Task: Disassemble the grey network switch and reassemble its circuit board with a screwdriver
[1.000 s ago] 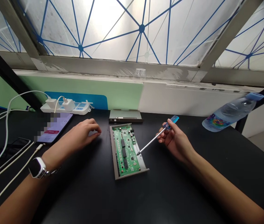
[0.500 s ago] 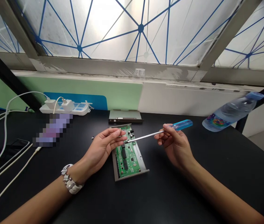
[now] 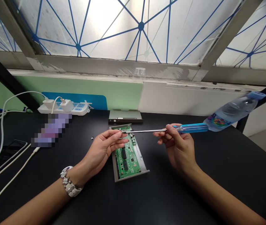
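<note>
My right hand (image 3: 180,143) grips a screwdriver (image 3: 192,127) by the front of its clear blue handle. The shaft lies nearly level, pointing left, and its tip meets the fingertips of my left hand (image 3: 104,148). The left thumb and forefinger are pinched at that tip; what they hold, if anything, is too small to name. Below the hands lies a green circuit board (image 3: 131,159) in a metal tray, its upper left part hidden by my left fingers. A grey metal cover (image 3: 125,115) sits behind it. One tiny metal piece (image 3: 92,138) rests left of my left hand.
A white power strip (image 3: 76,108) with plugs and cables is at the back left, near a blurred-out object (image 3: 52,129). Cables run down the left side. A water bottle (image 3: 229,114) leans at the back right. A clear cup (image 3: 140,72) stands on the sill.
The screwdriver has swung from a slant to nearly level, and its tip has risen from below the left fingers to the left fingertips. The left hand has hardly moved.
</note>
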`<state>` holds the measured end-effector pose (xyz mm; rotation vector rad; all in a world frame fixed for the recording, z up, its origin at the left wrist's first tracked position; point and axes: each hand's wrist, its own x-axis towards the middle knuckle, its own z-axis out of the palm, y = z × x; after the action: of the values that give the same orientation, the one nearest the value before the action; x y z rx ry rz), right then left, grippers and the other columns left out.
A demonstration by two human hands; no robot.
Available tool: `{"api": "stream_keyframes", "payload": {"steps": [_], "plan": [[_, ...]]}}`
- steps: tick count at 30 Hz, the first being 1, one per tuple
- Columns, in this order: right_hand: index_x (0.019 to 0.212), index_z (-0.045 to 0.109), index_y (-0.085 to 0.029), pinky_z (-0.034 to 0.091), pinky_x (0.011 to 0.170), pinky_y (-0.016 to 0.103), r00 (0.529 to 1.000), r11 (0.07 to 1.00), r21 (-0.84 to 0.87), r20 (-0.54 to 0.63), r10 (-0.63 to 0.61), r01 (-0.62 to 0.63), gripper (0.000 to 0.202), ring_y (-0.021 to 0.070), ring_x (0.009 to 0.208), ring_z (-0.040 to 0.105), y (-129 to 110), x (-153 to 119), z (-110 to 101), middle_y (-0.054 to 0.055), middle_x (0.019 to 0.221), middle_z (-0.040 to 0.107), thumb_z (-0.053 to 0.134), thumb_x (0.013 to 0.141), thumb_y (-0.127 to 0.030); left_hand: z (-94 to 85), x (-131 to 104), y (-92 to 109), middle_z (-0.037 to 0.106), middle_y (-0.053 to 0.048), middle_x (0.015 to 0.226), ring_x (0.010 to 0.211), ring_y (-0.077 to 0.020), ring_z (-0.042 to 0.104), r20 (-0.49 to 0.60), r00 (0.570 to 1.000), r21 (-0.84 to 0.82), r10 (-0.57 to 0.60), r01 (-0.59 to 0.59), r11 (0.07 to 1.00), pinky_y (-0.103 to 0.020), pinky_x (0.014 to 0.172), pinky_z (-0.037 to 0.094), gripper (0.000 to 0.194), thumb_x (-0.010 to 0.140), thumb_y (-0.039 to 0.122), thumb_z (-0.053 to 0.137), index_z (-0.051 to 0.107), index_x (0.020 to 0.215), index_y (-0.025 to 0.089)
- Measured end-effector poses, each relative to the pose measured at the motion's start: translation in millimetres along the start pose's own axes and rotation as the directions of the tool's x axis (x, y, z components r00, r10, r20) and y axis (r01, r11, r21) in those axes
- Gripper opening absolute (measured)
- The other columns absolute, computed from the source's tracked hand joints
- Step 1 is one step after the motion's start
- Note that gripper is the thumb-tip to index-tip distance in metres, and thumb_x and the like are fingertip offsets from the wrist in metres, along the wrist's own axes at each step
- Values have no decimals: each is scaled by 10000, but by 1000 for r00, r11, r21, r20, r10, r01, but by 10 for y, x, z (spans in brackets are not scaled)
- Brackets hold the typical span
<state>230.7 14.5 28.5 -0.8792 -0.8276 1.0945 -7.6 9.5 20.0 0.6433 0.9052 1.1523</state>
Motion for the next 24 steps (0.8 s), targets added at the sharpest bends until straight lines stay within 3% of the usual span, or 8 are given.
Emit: {"api": "stream_keyframes", "payload": {"steps": [17, 24], "plan": [[890, 656, -202, 584, 507, 247, 992, 996, -30, 98, -78, 81, 198, 246, 746, 796, 22, -50, -31, 23, 682, 735, 817, 855, -312, 25, -10, 6, 805, -81, 942, 796, -150, 764, -27, 998, 47, 53, -51, 998, -213, 734, 630, 220, 795, 286, 884, 767, 896, 129], [859, 705, -196, 591, 509, 265, 973, 996, -14, 215, -84, 89, 125, 241, 774, 786, 30, -38, -82, 24, 755, 715, 806, 857, -270, -37, 25, 24, 806, -88, 977, 779, -136, 754, 14, 1000, 70, 23, -24, 997, -201, 715, 620, 223, 806, 302, 876, 770, 905, 133]]}}
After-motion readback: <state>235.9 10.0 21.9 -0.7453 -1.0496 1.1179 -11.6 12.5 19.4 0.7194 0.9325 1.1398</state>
